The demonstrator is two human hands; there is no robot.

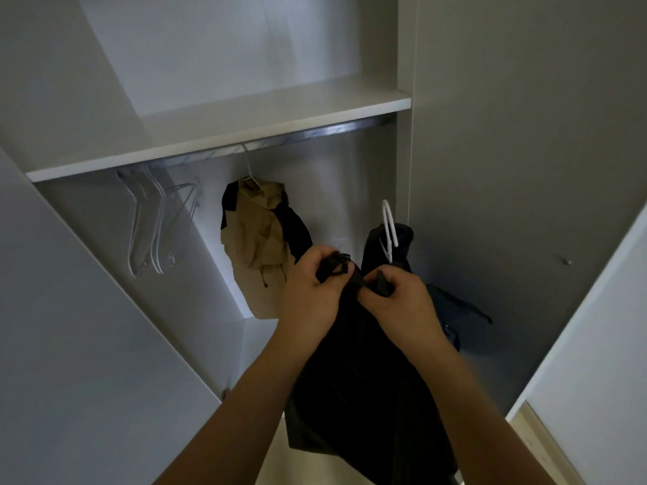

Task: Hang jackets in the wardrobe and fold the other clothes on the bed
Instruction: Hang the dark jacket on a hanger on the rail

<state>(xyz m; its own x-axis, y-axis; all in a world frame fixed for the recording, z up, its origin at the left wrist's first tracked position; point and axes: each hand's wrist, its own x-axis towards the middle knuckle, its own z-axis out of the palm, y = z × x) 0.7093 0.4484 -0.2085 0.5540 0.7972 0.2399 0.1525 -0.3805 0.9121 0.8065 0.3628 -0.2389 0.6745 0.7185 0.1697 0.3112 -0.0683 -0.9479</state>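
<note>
I hold a black jacket (364,386) up in front of the open wardrobe. My left hand (311,292) grips a bunched edge near its top. My right hand (406,302) pinches the fabric just beside it, and the garment hangs down between my forearms. A white hanger (390,225) sticks up out of the jacket's far side, off the metal rail (315,133). On the rail hangs a tan and black jacket (259,232) on a wire hanger.
Several bare hangers (154,222) hang at the rail's left end. A white shelf (217,134) runs above the rail. Open wardrobe doors (87,327) flank me on both sides. A dark blue garment part (455,306) shows behind my right hand.
</note>
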